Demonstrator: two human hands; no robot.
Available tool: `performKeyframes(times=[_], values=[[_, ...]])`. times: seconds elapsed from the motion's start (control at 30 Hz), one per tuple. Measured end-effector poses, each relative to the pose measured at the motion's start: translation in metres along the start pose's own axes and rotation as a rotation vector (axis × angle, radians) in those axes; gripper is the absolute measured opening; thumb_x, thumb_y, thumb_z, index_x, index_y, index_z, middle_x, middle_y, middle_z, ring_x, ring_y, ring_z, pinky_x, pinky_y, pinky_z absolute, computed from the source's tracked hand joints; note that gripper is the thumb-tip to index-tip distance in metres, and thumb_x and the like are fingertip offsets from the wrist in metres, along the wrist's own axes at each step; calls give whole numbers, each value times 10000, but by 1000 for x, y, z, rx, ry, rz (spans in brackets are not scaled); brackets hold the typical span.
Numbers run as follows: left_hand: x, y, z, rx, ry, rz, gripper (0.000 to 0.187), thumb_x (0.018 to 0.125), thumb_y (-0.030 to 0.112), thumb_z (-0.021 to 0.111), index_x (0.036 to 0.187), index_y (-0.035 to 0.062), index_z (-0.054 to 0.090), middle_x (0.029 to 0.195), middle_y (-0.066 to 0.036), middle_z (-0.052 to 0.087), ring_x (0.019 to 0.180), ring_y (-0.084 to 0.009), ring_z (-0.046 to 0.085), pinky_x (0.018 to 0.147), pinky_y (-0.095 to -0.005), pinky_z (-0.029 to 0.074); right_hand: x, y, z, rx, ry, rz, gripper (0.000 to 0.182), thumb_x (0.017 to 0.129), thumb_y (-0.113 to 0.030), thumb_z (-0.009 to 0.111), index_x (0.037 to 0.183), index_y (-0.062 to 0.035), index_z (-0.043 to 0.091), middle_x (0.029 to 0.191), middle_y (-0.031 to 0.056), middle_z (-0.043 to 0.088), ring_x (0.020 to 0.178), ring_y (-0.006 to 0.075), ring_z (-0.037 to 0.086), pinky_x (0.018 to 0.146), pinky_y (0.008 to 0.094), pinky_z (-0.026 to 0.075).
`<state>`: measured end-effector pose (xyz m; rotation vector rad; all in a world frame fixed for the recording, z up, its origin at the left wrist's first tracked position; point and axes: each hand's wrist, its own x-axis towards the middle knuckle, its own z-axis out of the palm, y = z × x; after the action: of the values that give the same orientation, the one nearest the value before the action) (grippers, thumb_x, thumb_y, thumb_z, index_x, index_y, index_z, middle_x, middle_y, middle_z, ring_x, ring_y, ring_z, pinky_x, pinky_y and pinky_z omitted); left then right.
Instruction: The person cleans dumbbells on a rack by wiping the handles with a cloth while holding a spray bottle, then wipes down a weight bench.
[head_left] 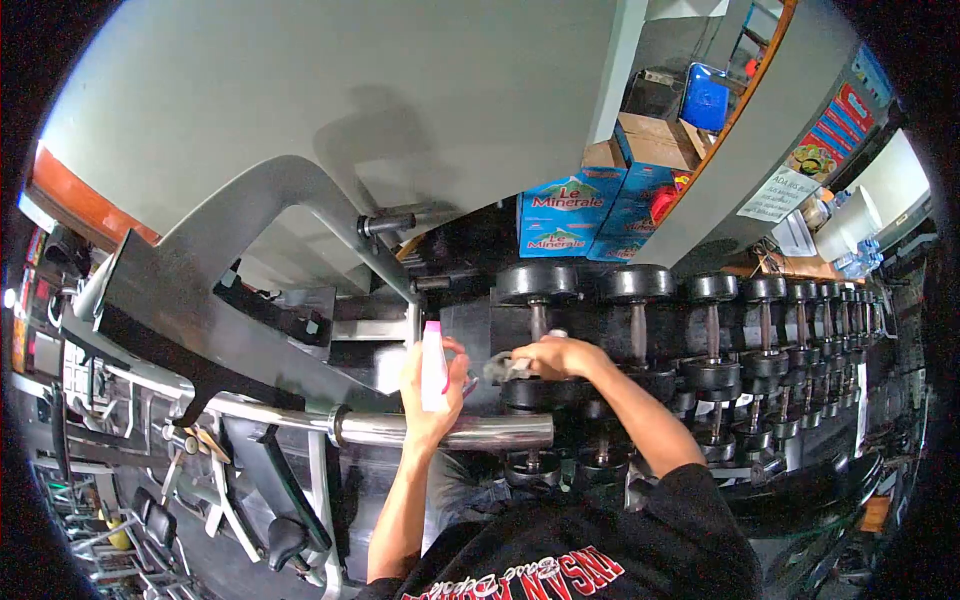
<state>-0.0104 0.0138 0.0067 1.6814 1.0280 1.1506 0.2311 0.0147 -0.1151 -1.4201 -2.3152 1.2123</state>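
Observation:
In my left hand [452, 392] is a white bottle with a pink top [434, 372], held upright with my fingers wrapped round it. My right hand [562, 357] is closed on a crumpled grey cloth [508, 369], which hangs out past the fingertips toward the bottle. A short gap separates the two hands. Right beneath them runs a thick chrome bar [490, 432] of a gym machine. The nearest dumbbell [538, 287] lies just beyond my right hand, its lower part partly hidden by the hand and cloth.
Racked black dumbbells [713, 335] stretch away to the right in two rows. Blue water cartons [570, 215] are stacked behind them. A grey curved machine frame [270, 185] with a black panel stands at left. Further gym benches [285, 535] fill the lower left.

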Motion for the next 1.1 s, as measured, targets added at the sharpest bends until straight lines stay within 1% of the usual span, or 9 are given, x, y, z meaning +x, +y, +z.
performKeyframes(times=[0.1,0.2,0.3,0.4,0.47,0.6,0.73,0.93,1.1], values=[[0,0,1,-31,27,12,139,877,170,633,932,51,587,655,-3,537,549,-87,509,530,-244,407,-42,4,-31,22,-85,92,467,715,31,518,1148,-133,581,909,154,679,805,261,649,689,399,485],[-1,-4,-4,34,-58,18,153,889,121,596,961,-5,549,800,-62,601,589,-93,592,556,-236,458,-52,24,-43,-334,-276,422,349,797,-116,561,1144,-131,594,966,172,677,874,328,653,753,408,511],[0,-5,-4,45,-79,10,171,893,139,604,964,-6,549,817,-67,612,588,-97,594,557,-235,459,-41,52,-32,-328,-236,548,312,820,-164,547,1122,-106,598,1033,179,660,950,352,631,787,431,506],[-1,-4,-2,48,-52,51,183,894,150,612,965,-6,549,831,-75,619,586,-100,595,559,-238,460,-28,44,-1,-101,-139,278,289,816,-117,510,1091,-96,597,1088,193,631,1008,378,598,831,467,474],[-1,0,1,-34,-7,2,136,872,145,633,937,40,577,703,-29,591,549,-80,540,530,-242,433,-35,47,6,-49,-72,310,298,801,-95,497,1081,-112,597,1028,192,640,961,392,606,817,482,471],[1,4,0,-18,1,31,140,867,131,634,946,34,572,699,-33,595,557,-83,561,526,-240,440,-44,11,-16,-192,-138,411,288,779,-90,534,1038,-154,641,994,154,667,941,364,624,788,469,483],[-2,-2,-1,-28,-6,21,143,859,101,636,957,24,566,720,-47,611,544,-85,565,530,-233,445,-57,-54,-35,-283,45,341,372,741,-101,625,1077,-254,673,909,129,691,844,327,667,762,454,535],[-1,-5,3,-45,26,16,155,875,137,619,953,14,566,744,-60,624,532,-101,561,554,-247,450,15,-26,41,-335,224,-163,273,806,-186,570,1066,-212,648,892,108,687,819,296,671,690,424,540],[0,1,0,16,7,-23,144,877,118,602,953,1,565,773,-67,635,614,-118,592,662,-262,463,80,-32,50,-244,-233,54,238,779,-230,574,979,-119,641,895,130,680,866,338,661,725,460,530]])
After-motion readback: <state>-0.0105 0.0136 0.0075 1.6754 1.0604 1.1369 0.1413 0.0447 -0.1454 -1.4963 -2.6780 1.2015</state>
